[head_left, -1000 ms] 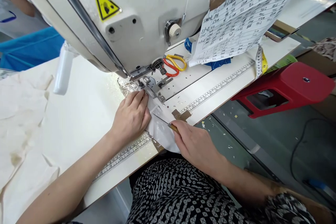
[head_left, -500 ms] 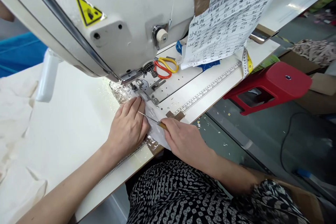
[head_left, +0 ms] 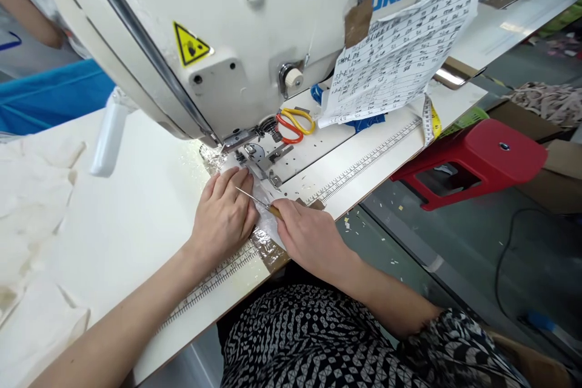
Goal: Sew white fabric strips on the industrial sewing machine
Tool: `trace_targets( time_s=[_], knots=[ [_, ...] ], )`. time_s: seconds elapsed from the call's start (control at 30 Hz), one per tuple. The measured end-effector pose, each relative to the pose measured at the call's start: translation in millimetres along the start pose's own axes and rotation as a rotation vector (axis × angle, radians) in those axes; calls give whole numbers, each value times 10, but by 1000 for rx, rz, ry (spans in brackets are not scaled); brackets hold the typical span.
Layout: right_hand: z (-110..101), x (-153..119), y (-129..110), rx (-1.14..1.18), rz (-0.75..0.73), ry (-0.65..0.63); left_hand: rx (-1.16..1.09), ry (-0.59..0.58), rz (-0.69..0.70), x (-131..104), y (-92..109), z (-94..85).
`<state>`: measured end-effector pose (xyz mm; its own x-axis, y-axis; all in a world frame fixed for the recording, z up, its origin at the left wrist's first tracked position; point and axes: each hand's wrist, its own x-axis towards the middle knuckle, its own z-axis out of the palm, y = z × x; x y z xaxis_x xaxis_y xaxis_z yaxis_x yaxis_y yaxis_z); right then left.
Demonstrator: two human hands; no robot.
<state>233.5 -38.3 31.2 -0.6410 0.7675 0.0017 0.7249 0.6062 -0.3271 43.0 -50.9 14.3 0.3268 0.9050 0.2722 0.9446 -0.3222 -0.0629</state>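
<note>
Sewing workshop: industrial sewing machine (head_left: 245, 36)

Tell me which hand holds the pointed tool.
The right hand: it grips the tool by its brown handle, while the left hand rests on white material.

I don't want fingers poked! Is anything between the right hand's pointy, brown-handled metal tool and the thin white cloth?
Yes: the bare left hand partly covers the cloth, and the tool in the right hand overlaps it in view; contact is unclear.
</note>
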Motion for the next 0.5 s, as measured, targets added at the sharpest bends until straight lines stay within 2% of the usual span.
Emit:
trace_targets(
  time_s=[0.17,0.33,0.5],
  knots=[
    [17,117,-36,-26,28,-7,13,-23,-93,50,-54,11],
    [41,153,-50,25,48,13,26,-43,-65,75,-182,39],
    [45,22,-74,131,25,2,67,7,-50,57,-231,8]
  ],
)
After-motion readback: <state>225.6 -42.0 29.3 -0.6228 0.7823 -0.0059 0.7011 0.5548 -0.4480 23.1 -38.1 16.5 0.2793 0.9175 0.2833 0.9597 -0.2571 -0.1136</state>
